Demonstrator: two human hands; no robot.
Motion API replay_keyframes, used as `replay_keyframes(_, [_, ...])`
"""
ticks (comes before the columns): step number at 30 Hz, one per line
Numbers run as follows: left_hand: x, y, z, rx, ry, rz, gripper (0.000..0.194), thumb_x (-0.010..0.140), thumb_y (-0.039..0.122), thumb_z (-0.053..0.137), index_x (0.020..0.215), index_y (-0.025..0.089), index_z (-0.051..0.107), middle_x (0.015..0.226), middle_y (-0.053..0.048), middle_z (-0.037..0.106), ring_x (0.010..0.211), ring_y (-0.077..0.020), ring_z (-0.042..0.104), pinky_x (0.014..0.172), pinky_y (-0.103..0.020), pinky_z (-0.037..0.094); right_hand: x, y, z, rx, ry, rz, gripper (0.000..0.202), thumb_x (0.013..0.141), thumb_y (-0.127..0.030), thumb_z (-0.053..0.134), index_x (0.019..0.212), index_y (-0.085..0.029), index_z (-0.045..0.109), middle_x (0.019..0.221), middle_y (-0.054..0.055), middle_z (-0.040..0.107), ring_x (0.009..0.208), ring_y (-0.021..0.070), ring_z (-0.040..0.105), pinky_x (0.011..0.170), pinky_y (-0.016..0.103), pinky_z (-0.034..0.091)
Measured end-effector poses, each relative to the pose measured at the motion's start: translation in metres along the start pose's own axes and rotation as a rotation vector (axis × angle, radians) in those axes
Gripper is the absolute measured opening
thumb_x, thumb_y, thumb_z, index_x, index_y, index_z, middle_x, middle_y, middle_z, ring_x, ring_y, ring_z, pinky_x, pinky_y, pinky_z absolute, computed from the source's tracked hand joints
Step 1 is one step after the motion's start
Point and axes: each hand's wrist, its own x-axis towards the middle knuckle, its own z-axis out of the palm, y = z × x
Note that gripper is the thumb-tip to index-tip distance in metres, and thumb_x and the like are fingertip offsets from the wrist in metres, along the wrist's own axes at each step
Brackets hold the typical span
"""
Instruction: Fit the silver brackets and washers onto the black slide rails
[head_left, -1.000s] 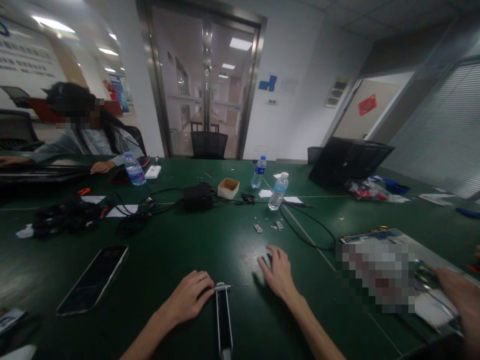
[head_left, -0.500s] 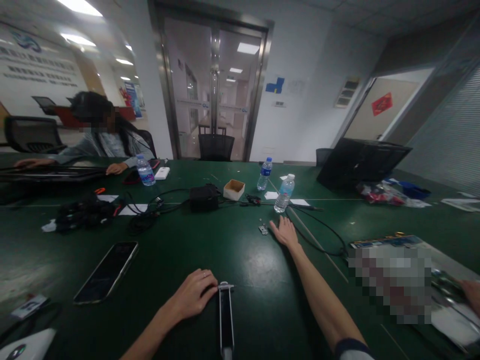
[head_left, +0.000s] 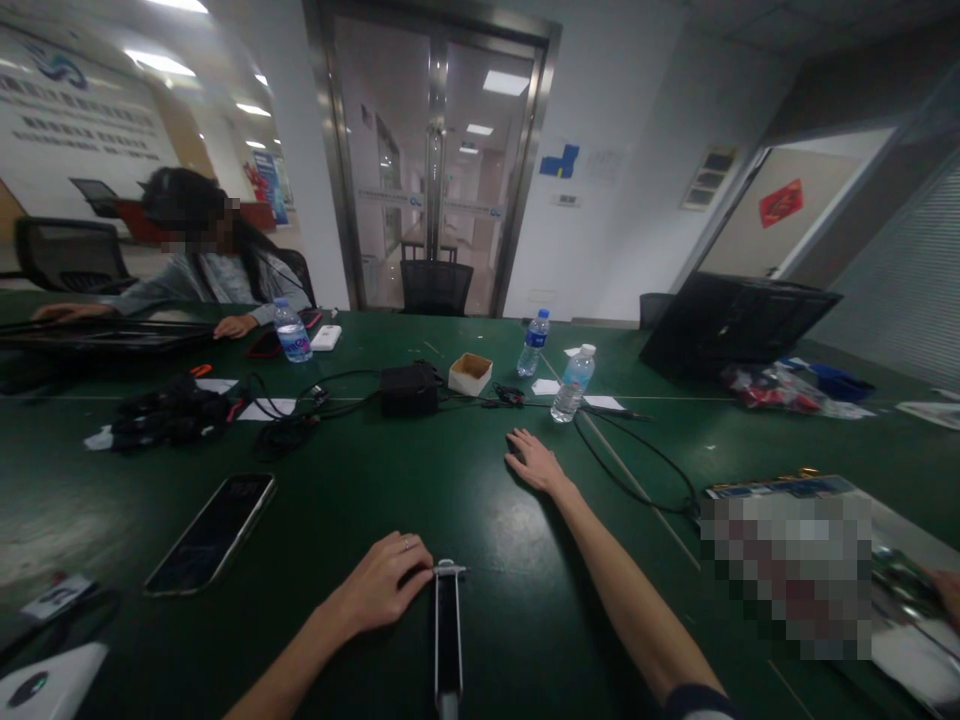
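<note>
My left hand (head_left: 388, 582) rests on the green table with curled fingers, thumb and forefinger meeting at the left end of a small silver crossbar. That bar tops a slim black-and-silver device (head_left: 448, 632), whose exact kind I cannot make out. Farther forward, my right hand (head_left: 534, 462) lies palm down with its fingers stretched out. Small metal pieces that showed beside it earlier are hidden now, apparently under the hand. A clear water bottle (head_left: 574, 385) stands just beyond the right hand.
A phone (head_left: 214, 533) lies at left. Behind are an open box (head_left: 471, 375), a black adapter (head_left: 409, 390) with cables, and another bottle (head_left: 533, 345). A partly blurred item (head_left: 787, 560) sits at right. A co-worker (head_left: 217, 255) is across the table at left, another person's hand (head_left: 946, 590) at far right.
My right hand has moved left, over the spot where the small metal pieces showed. My left hand stays by the crossbar. The view has shifted slightly.
</note>
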Motion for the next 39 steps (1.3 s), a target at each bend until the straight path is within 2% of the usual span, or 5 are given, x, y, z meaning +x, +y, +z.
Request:
replay_keyframes(15, [0.003, -0.003, 0.002, 0.006, 0.015, 0.045, 0.02, 0.096, 0.027, 0.043, 0.096, 0.02, 0.062, 0.095, -0.003, 0.064, 0.088, -0.0164, 0.057, 0.083, -0.031, 0.04, -0.14, -0.103, 0.005, 0.13, -0.07, -0.099, 0.066, 0.095, -0.051, 0.033, 0.148, -0.013, 0.028, 0.155, 0.011, 0.021, 0.144, 0.0227, 0.013, 0.116, 0.042, 0.019])
replay_keyframes(22, [0.003, -0.004, 0.001, 0.007, 0.004, 0.04, 0.02, 0.095, 0.027, 0.044, 0.098, 0.02, 0.063, 0.097, -0.004, 0.064, 0.088, -0.0167, 0.057, 0.08, -0.029, 0.041, -0.092, -0.03, -0.019, -0.051, 0.142, 0.195, 0.059, 0.096, -0.045, 0.03, 0.143, -0.011, 0.036, 0.152, 0.014, 0.029, 0.143, 0.026, 0.014, 0.114, 0.047, 0.015])
replay_keyframes(27, [0.003, -0.003, 0.001, 0.005, 0.013, 0.03, 0.02, 0.094, 0.028, 0.044, 0.099, 0.02, 0.063, 0.097, -0.003, 0.064, 0.088, -0.0165, 0.057, 0.082, -0.029, 0.042, -0.055, 0.015, -0.024, -0.222, 0.075, 0.351, 0.051, 0.095, -0.039, 0.037, 0.137, -0.012, 0.047, 0.146, 0.016, 0.037, 0.139, 0.0307, 0.021, 0.11, 0.046, 0.02])
replay_keyframes(33, [0.002, -0.003, 0.002, 0.0, 0.011, 0.034, 0.021, 0.094, 0.028, 0.044, 0.097, 0.02, 0.063, 0.095, -0.003, 0.064, 0.086, -0.0164, 0.057, 0.081, -0.029, 0.043, -0.079, -0.011, -0.029, -0.314, 0.033, 0.255, 0.035, 0.095, -0.026, 0.036, 0.105, -0.016, 0.069, 0.106, 0.015, 0.063, 0.107, 0.0277, 0.053, 0.089, 0.037, 0.041])
replay_keyframes(39, [0.003, -0.005, -0.001, -0.003, 0.024, 0.002, 0.02, 0.091, 0.03, 0.048, 0.101, 0.02, 0.062, 0.101, -0.005, 0.062, 0.09, -0.0186, 0.057, 0.081, -0.031, 0.046, -0.112, -0.043, -0.042, -0.299, -0.101, 0.291, 0.027, 0.089, -0.017, 0.043, 0.091, -0.015, 0.07, 0.095, 0.015, 0.065, 0.092, 0.0245, 0.061, 0.077, 0.031, 0.045])
